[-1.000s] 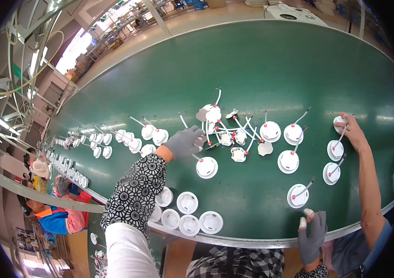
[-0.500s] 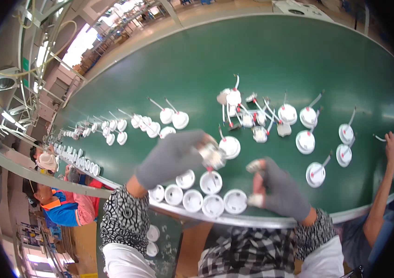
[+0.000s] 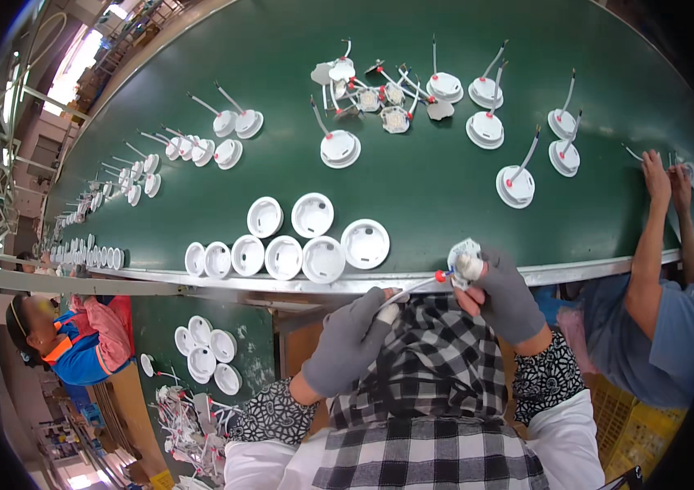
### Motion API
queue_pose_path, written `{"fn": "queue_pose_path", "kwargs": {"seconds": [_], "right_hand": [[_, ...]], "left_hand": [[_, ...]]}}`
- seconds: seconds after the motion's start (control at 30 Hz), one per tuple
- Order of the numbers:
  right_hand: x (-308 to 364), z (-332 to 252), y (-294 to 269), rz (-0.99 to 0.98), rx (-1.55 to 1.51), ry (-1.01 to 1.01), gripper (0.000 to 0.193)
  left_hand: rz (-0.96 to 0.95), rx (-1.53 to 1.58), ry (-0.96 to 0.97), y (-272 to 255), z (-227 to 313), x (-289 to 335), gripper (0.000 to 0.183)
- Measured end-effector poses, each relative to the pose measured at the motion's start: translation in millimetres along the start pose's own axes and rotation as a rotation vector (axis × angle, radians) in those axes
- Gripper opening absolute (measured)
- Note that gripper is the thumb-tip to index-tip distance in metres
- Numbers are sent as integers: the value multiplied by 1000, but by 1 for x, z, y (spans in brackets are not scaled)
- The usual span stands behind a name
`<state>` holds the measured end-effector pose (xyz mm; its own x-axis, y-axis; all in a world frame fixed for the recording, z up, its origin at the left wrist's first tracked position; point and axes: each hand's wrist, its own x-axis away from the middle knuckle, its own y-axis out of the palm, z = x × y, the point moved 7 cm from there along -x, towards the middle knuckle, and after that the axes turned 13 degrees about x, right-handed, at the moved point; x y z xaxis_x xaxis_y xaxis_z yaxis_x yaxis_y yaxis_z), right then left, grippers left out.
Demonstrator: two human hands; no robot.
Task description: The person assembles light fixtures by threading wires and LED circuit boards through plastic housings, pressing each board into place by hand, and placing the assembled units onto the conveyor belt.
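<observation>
Module (image 3: 462,247) is pinched in the right hand (image 3: 507,298), partly covered. Left hand (image 3: 349,341) pinches the wire (image 3: 418,286); its end escapes me.

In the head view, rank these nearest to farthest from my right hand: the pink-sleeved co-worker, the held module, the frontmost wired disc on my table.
1. Held module: in your right hand.
2. Wired disc: beyond that hand, on the table.
3. Co-worker: far left.

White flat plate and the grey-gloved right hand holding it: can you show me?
White flat plate (image 3: 458,250), head view: upper part.
Grey-gloved right hand (image 3: 510,300), head view: back of the hand.
</observation>
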<state>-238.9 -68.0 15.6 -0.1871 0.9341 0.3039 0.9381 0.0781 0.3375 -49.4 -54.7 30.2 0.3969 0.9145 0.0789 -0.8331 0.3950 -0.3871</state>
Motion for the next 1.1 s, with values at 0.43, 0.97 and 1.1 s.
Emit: {"fn": "queue_pose_path", "kwargs": {"seconds": [0.43,0.97,1.1], "right_hand": [[28,28,-33,183,-52,23,24],[20,32,-31,-59,277,204,28],[22,16,-35,-126,432,141,30]], "left_hand": [[40,-640,340,0,-1,11,21],[-404,125,-11,8,15,-19,35],[-657,279,-227,48,-12,-11,32]]}}
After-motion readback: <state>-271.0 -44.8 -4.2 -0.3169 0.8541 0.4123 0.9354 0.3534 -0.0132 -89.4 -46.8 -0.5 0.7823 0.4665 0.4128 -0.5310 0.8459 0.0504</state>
